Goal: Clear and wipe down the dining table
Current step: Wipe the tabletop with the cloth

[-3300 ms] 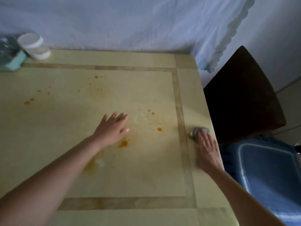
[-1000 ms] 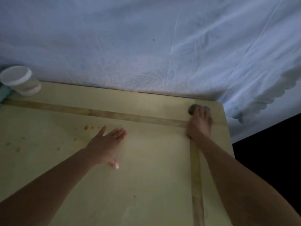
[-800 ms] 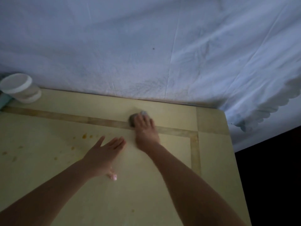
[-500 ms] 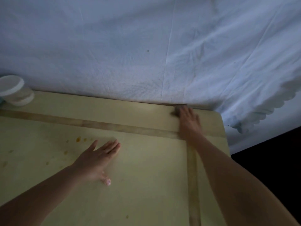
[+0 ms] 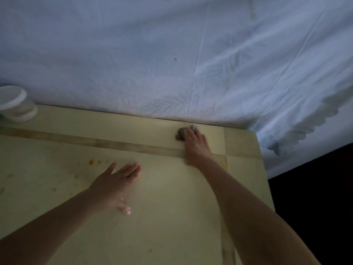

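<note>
1 small grey cloth wad is lying on the far border strip of the dining table, just short of the far right corner and close to the white sheet hanging behind. The right hand is pressing down on it, fingers flat over the wad, so only its left end and a bit by the fingertips is showing; hand is laid flat on the cloth, not closed around it. The left hand is resting flat on the table centre, fingers spread wide, holding nothing, apparently bracing. Orange stains are sitting to the left of that hand, more faint spots further left and 1 near the bottom edge. White lidded containers are standing at the far left corner.

Step in hand, judging from this: wiping the far edge strip. Clearing looks incomplete since the containers are on the table. Next move calls for dragging the cloth leftward under steady pressure toward the stains, then lifting the left hand off so its patch can be wiped too.
</note>
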Demonstrator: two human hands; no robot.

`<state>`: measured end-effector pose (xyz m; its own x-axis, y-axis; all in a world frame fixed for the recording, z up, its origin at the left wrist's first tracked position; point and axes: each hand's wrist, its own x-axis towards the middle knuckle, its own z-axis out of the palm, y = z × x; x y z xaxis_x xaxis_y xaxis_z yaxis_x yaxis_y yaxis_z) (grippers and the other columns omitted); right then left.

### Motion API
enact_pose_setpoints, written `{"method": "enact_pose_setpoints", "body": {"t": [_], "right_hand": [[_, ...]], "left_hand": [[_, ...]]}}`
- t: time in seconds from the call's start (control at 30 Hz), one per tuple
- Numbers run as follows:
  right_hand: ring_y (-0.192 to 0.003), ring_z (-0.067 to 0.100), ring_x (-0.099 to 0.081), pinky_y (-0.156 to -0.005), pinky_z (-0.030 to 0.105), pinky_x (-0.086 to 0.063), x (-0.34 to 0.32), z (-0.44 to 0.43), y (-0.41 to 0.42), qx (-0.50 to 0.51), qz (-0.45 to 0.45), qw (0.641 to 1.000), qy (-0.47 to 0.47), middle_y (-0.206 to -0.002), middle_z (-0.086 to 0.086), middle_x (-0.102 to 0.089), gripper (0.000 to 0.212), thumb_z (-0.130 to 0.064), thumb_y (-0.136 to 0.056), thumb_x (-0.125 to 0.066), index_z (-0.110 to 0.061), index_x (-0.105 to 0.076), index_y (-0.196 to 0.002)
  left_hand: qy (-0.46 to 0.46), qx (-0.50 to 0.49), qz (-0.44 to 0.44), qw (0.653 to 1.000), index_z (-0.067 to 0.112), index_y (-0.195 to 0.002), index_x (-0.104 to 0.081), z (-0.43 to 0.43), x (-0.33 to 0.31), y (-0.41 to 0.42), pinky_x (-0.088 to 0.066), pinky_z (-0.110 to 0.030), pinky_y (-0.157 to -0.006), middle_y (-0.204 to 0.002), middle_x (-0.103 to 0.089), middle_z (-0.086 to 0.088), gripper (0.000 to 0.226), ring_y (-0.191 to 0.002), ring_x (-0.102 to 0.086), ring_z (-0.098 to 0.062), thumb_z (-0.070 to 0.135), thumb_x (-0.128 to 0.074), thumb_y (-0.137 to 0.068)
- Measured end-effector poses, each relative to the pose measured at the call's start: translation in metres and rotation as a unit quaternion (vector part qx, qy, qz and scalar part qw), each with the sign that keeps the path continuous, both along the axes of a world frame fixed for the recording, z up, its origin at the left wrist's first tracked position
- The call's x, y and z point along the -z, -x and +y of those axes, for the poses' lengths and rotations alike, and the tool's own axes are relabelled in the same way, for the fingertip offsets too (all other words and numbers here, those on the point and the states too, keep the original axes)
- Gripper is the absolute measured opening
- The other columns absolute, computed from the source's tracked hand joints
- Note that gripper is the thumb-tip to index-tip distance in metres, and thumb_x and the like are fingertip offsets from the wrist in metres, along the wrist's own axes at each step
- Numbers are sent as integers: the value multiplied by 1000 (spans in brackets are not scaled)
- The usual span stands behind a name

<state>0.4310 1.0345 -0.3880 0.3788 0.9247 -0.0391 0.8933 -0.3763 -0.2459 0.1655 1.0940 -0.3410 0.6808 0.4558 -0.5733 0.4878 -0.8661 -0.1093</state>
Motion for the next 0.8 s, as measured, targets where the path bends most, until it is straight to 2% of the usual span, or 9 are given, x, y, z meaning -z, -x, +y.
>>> {"method": "enact_pose_setpoints", "body": {"t": [0.07,0.13,0.2,0.3,0.43,0.57,0.7,0.8], "right_hand": [[-147,21,7,-118,41,-1,0,-5,12,-18,6,999,28,-159,0,-2,65,-5,-90,-35,-15,-9,-149],[-146,20,9,-117,43,1,-2,-20,-2,8,7,999,31,-160,0,2,67,-5,-90,-36,-15,-7,-149],[-146,22,7,-116,46,-2,-1,-44,-23,81,5,996,25,-159,3,-1,70,-2,-87,-39,-14,-8,-149],[-145,24,-1,-113,50,-12,1,-88,-47,201,3,979,-17,-154,7,-17,65,0,-79,-36,-13,-22,-142],[-146,23,0,-115,50,-11,-1,-126,-38,293,4,956,-1,-156,7,-13,64,-1,-82,-32,-12,-22,-144],[-145,25,-1,-116,49,-11,0,-135,-10,309,16,951,1,-157,8,-11,62,-4,-87,-34,-10,-18,-146],[-146,28,-1,-115,45,-8,5,-126,28,293,36,955,-12,-157,14,-11,57,-24,-92,-21,-3,-18,-145],[-146,28,-2,-116,43,-8,9,-106,46,277,33,960,0,-158,13,-11,51,-20,-99,-30,-4,-20,-146]], "left_hand": [[0,1,-2,1000,18,-148,18,0,1,1,6,-41,-117,-154,25,4,124,-136,24,-4,61,-65,-68],[2,-3,-3,1000,18,-148,18,0,0,2,5,-42,-117,-157,22,3,122,-136,24,-3,61,-65,-69],[5,-2,4,1000,17,-148,17,-4,-4,3,4,-42,-117,-157,20,1,120,-144,16,-8,61,-63,-70],[2,5,11,1000,16,-148,16,-5,-6,1,3,-43,-117,-158,19,0,119,-146,12,-11,61,-63,-71],[18,2,6,1000,16,-149,14,-1,-5,4,5,-46,-117,-158,18,-1,121,-147,11,-13,61,-65,-69],[8,13,-16,1000,14,-150,8,3,-1,6,6,-48,-116,-159,11,-3,121,-147,6,-16,60,-67,-68],[26,13,-62,998,12,-150,7,4,-1,9,7,-49,-115,-160,9,-3,123,-147,8,-18,59,-70,-66],[44,-22,-114,992,17,-150,9,31,-8,32,6,-48,-116,-159,13,1,125,-147,11,-17,62,-70,-65]]}}
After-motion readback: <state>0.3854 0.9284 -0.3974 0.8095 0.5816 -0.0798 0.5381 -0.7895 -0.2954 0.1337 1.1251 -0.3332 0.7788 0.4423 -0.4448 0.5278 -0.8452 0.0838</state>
